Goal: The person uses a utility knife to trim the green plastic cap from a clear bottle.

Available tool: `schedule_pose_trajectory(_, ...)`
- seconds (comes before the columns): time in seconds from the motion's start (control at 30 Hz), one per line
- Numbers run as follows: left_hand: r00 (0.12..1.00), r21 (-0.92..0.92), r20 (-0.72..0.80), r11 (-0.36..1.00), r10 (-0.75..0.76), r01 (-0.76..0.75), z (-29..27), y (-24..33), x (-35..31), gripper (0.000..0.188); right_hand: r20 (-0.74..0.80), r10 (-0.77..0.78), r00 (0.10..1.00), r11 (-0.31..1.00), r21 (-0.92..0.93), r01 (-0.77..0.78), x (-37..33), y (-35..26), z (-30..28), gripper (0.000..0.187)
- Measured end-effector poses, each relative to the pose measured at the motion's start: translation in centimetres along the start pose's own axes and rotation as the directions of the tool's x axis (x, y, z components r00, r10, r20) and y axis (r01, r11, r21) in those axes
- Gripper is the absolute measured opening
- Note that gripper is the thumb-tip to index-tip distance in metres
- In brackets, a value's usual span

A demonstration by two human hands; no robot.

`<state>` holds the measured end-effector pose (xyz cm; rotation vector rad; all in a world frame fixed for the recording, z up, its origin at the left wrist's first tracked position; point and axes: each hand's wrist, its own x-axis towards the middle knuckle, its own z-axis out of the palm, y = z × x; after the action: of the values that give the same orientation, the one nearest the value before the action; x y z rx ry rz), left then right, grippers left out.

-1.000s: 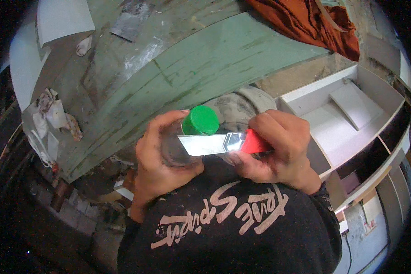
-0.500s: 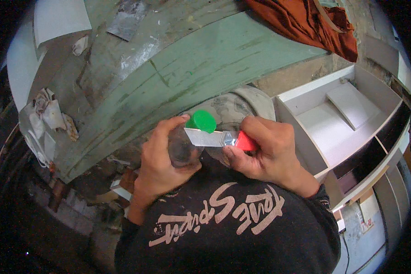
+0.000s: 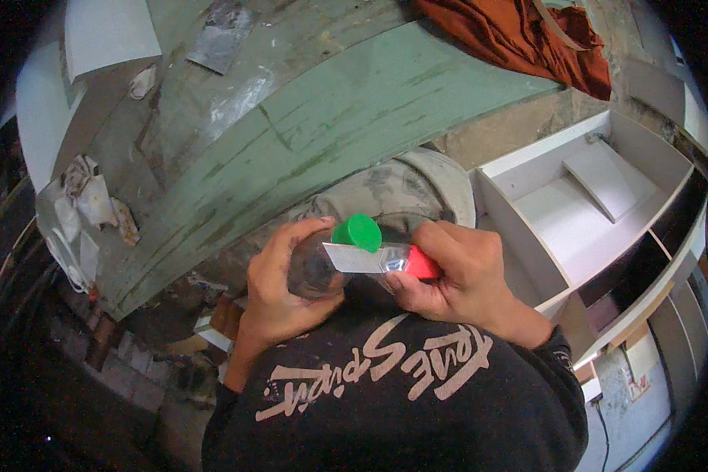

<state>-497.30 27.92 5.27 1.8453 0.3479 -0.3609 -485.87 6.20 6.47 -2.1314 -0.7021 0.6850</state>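
My left hand is wrapped around a clear plastic bottle, which lies tilted in front of my belly. Its green cap points up and to the right. A red snap-off utility knife is gripped in my right hand, the thumb pressed near the metal blade holder. The wide blade sticks out to the left, across the bottle just below the cap. Whether the edge touches the plastic I cannot tell.
Beyond my knees lies a large green board. An orange-brown cloth is heaped at the far right. White open cabinet frames stand close on my right. Crumpled plastic bags lie at the left, and a grey plate lies at the back.
Bottle cap and knife blade have come slightly nearer to me and a little to the right. Both hands keep their grips.
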Motion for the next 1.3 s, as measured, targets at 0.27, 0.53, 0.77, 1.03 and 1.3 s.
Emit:
schedule_pose_trajectory(0.27,1.000,-0.064,-0.027,0.998,-0.016,0.014,-0.2,0.1,-0.1,0.064,-0.014,0.000,1.000,1.000,-0.025,0.000,-0.9,0.2,0.0,0.043)
schedule_pose_trajectory(0.53,0.990,0.176,0.047,0.975,0.133,-0.139,-1.0,0.7,0.4,0.066,-0.012,-0.011,1.000,1.000,-0.025,0.011,-0.9,0.4,0.3,0.041)
schedule_pose_trajectory(0.77,0.956,0.342,-0.079,0.908,0.284,-0.242,-0.5,0.3,0.4,0.065,0.017,0.041,0.999,0.999,0.015,-0.042,0.3,-0.3,0.9,0.042)
schedule_pose_trajectory(1.03,0.982,0.212,-0.024,0.961,0.189,-0.180,-1.0,0.3,0.6,0.070,0.026,0.037,0.999,0.999,-0.005,-0.037,0.7,-0.3,0.5,0.041)
schedule_pose_trajectory(1.3,0.988,-0.050,0.139,0.997,0.073,-0.066,-2.0,-1.7,-0.3,0.079,0.072,-0.002,0.997,1.000,-0.020,0.003,0.0,-0.5,0.3,0.048)
